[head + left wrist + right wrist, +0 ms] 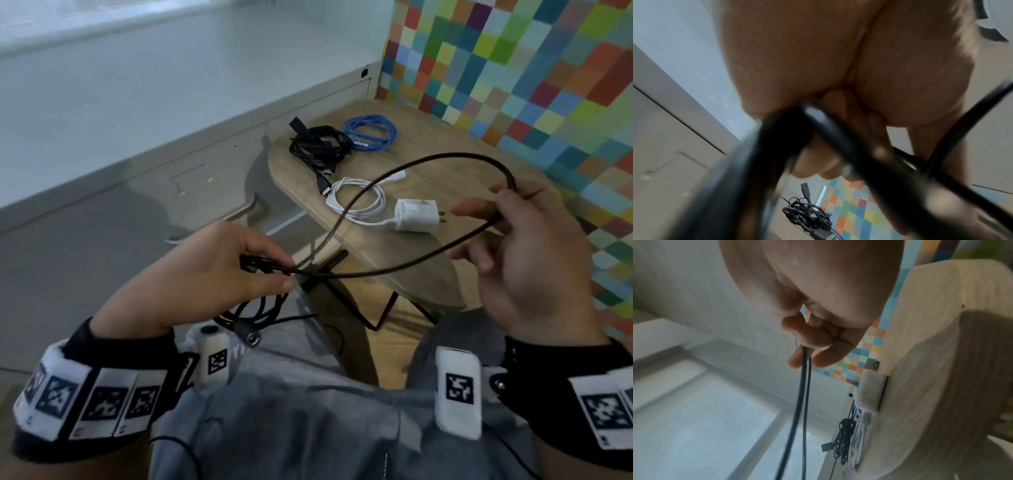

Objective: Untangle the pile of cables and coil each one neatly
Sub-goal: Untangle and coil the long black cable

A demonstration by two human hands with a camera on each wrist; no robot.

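A black cable [404,263] runs in a wide loop between my two hands, above my lap. My left hand [219,274] pinches several gathered turns of it at the crossing point; more turns hang below the hand. In the left wrist view those black turns [838,139] cross close and blurred under my curled fingers. My right hand [513,253] holds the loop's far end, the cable passing between its curled fingers. In the right wrist view two black strands [804,386] drop from my fingers [824,353].
On the round wooden table [445,164] lie a coiled blue cable [371,132], a black cable bundle [318,147] and a white coiled cable [356,198] with its white charger [416,216]. A colourful checkered wall [548,85] stands at the right, a grey floor to the left.
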